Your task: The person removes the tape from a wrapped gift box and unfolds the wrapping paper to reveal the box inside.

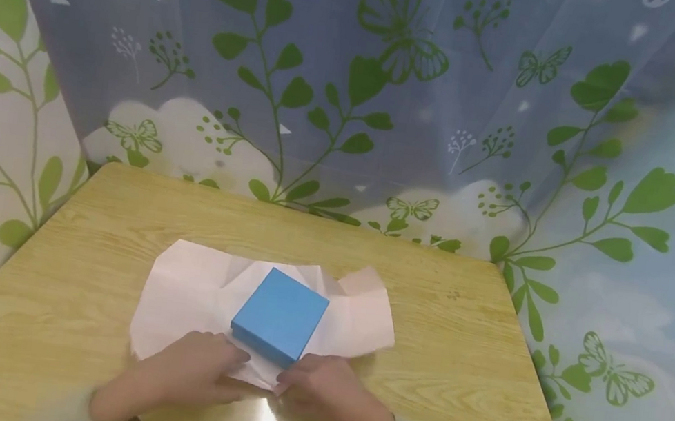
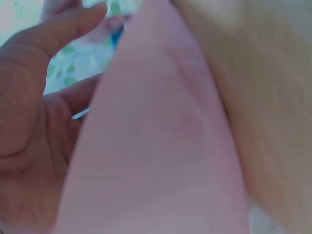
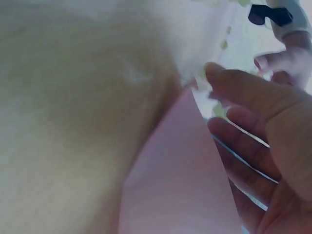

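A blue square box [image 1: 282,315] sits on a creased sheet of pale pink paper [image 1: 184,290], turned at an angle. My left hand [image 1: 189,364] is at the paper's near edge, just left of the box's front corner. On the other side, my right hand [image 1: 332,387] has its fingertips close to the box's near right corner. In the left wrist view, a pink paper flap [image 2: 156,126] rises in front of the fingers, hiding some; the thumb stands apart. The right wrist view has a paper flap [image 3: 178,170] beside loosely bent fingers, thumb extended near its tip.
A wooden table [image 1: 451,362] carries the paper and box. Behind it hangs a blue-grey curtain [image 1: 331,43] with green leaves and butterflies, and similar patterned cloth [image 1: 647,287] borders the right side. Light glares off the table's front.
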Demonstrator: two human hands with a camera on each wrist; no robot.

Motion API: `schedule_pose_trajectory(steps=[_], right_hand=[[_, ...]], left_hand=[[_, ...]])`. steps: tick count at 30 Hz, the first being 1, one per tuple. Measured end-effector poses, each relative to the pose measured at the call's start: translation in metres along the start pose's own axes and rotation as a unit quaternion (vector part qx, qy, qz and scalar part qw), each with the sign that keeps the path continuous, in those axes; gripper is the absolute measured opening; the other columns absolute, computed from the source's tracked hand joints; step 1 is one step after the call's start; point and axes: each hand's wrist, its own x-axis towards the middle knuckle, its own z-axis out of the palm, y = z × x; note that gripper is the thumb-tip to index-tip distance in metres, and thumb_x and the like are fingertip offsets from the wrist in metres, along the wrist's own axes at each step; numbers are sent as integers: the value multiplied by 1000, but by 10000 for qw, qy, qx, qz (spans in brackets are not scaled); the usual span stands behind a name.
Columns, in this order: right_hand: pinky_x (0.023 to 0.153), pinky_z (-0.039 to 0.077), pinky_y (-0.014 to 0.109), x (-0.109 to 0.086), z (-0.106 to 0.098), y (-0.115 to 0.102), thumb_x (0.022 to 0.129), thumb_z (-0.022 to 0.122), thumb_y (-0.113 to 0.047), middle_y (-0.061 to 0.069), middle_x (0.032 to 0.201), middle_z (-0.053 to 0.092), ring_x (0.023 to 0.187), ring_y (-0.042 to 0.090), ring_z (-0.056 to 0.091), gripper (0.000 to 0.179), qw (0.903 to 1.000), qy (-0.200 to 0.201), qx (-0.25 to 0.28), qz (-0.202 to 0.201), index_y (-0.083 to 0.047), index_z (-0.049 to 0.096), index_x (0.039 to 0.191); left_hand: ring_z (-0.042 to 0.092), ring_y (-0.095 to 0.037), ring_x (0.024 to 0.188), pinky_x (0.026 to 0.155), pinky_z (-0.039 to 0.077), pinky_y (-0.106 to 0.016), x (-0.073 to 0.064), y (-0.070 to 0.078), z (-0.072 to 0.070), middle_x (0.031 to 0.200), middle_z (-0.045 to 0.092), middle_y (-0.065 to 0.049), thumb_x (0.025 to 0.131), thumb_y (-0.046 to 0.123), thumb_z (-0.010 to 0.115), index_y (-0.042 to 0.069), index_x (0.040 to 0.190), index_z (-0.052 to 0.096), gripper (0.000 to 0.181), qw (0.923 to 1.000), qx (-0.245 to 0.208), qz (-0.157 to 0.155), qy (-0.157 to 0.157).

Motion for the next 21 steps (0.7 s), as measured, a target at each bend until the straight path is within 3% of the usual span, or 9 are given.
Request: schedule_pose_trajectory(steps=[6,10,16,21], right_hand=[[63,44,8,5,11,-6,83,81,-29,-17,83,65,78,-2,61,10,9948,125,-957,-321,-29,71,85],[61,41,7,5,17,-6,84,80,-33,-18,80,62,76,-3,58,12,9909,144,-1276,-405,-29,70,81],[57,38,9,5,20,-6,85,79,-36,-17,83,60,77,-1,56,12,9896,117,-1375,-394,-29,70,82],[58,39,11,3,22,-5,86,78,-31,-16,83,60,76,0,54,7,9855,88,-1628,-467,-30,72,82]], left_hand=[[49,-1,63,55,46,-23,20,14,18,69,58,18,86,27,76,24,77,68,12,9977,129,507,434],[49,-4,63,55,44,-24,26,17,24,68,57,15,86,16,73,23,72,66,18,9970,205,465,580],[45,-3,58,53,41,-23,28,18,28,64,52,16,88,17,71,23,72,63,19,9985,204,292,418],[44,-1,59,56,43,-22,32,18,33,64,50,19,85,24,74,25,72,63,17,9987,47,466,218]])
